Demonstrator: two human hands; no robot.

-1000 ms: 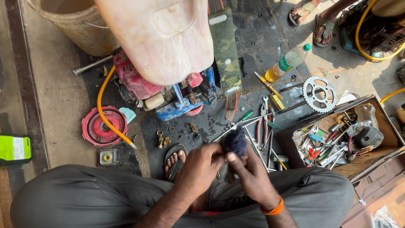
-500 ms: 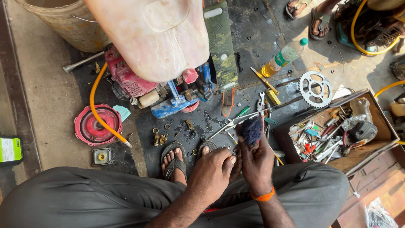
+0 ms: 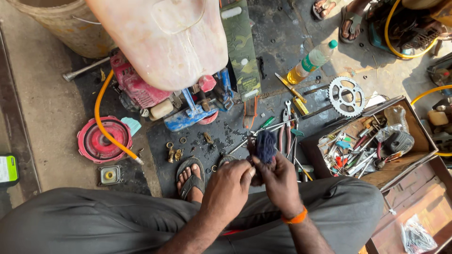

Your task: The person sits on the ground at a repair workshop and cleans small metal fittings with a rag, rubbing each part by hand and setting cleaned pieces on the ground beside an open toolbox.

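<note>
My left hand (image 3: 229, 187) and my right hand (image 3: 280, 181) meet above my lap, both gripping a dark blue cloth (image 3: 265, 145) that sticks up between them. A small part may be wrapped inside it, but it is hidden. My right wrist wears an orange band (image 3: 295, 218). Just beyond the hands lie pliers and spanners (image 3: 286, 123) on the dark oily floor. My sandalled foot (image 3: 190, 177) rests to the left of my hands.
A sprayer machine with a pale tank (image 3: 165, 37), red engine (image 3: 134, 87) and blue pump (image 3: 193, 110) stands ahead. An orange hose (image 3: 101, 127) crosses a red cover (image 3: 101, 140). Cardboard box of tools (image 3: 372, 146) at right, sprocket (image 3: 346, 96), bottle (image 3: 310, 63), another person's feet (image 3: 339, 14).
The hands with the blue cloth have stayed together and shifted slightly in view; the cloth now stands more upright between the fingers. The camera moved a little.
</note>
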